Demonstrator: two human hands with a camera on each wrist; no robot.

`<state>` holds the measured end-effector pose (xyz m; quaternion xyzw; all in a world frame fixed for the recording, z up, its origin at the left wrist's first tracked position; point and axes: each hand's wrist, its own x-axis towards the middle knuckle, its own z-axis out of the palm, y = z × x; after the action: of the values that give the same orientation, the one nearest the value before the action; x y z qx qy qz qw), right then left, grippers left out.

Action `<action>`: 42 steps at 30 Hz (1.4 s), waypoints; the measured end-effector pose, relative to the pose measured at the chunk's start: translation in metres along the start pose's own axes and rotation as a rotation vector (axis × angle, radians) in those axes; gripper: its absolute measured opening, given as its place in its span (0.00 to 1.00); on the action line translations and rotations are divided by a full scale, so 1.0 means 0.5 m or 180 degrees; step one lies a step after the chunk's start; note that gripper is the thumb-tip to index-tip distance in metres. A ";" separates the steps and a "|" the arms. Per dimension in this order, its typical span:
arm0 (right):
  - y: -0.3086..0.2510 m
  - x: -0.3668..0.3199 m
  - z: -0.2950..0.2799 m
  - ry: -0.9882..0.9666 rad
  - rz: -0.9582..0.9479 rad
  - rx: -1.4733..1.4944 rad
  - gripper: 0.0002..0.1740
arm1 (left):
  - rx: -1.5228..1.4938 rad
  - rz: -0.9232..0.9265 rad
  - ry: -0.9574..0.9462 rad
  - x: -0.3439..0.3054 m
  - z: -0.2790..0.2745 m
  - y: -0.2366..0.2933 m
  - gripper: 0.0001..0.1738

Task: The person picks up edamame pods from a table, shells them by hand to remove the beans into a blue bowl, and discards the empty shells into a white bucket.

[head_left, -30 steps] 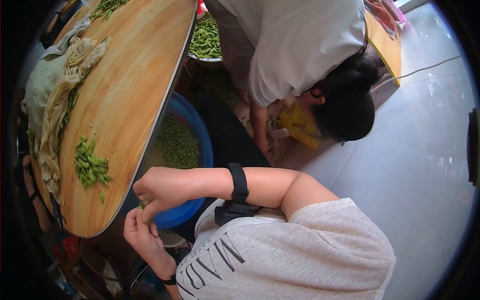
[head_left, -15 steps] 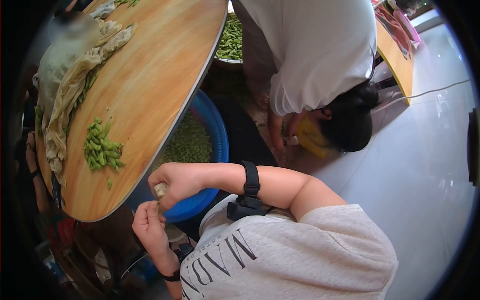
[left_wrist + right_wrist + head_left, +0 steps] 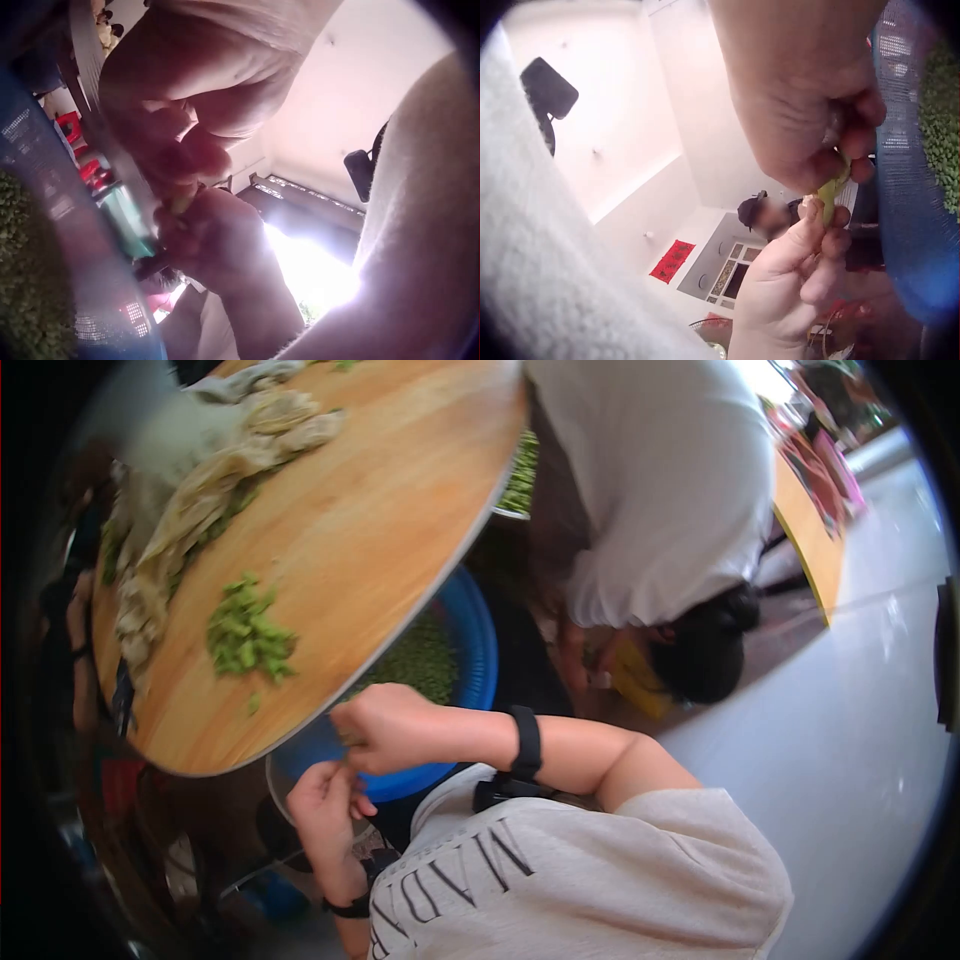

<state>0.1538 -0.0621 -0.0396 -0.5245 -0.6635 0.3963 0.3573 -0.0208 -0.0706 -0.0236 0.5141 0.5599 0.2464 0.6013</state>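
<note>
A soybean pod (image 3: 827,201) spans the two hands, light green in the right wrist view. My left hand (image 3: 322,800) pinches its lower end between thumb and fingers. The curled right hand (image 3: 388,728) grips the upper end, with its thumb tip on the pod. A pale, shiny bit (image 3: 834,124) shows within the right hand's curled fingers; what it is I cannot tell. Just past the hands is a blue basin (image 3: 480,650), with small shelled green beans (image 3: 941,124) inside. A small heap of pods (image 3: 248,632) lies on the round wooden table (image 3: 380,510).
A crumpled cloth (image 3: 185,530) covers more pods at the table's far side. The table edge passes close by the hands. Beyond the basin a person in a white shirt (image 3: 670,490) bends over a yellow bag (image 3: 635,678). Another bowl of pods (image 3: 520,480) stands behind the table edge.
The head view has swung, so table and basin sit farther right. Both hands stay close together. A pale lump seen in the right hand half a second ago is mostly hidden from the head view.
</note>
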 end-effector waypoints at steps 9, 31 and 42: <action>-0.008 -0.009 0.007 -0.0401 -0.0048 -0.0370 0.10 | 0.0244 0.0036 -0.0033 -0.022 -0.012 -0.003 0.08; -0.040 0.041 -0.100 -0.1356 -0.0300 -0.0007 0.14 | 0.0232 0.0035 0.0648 -0.031 -0.108 -0.047 0.06; -0.011 0.212 -0.075 0.0359 -0.0262 -0.0957 0.13 | 0.1839 -0.0051 0.2182 -0.015 -0.289 -0.232 0.08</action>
<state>0.1645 0.0466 -0.0125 -0.5658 -0.7152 0.2475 0.3274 -0.1889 -0.0682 -0.1016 0.5452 0.7766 0.2314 0.2148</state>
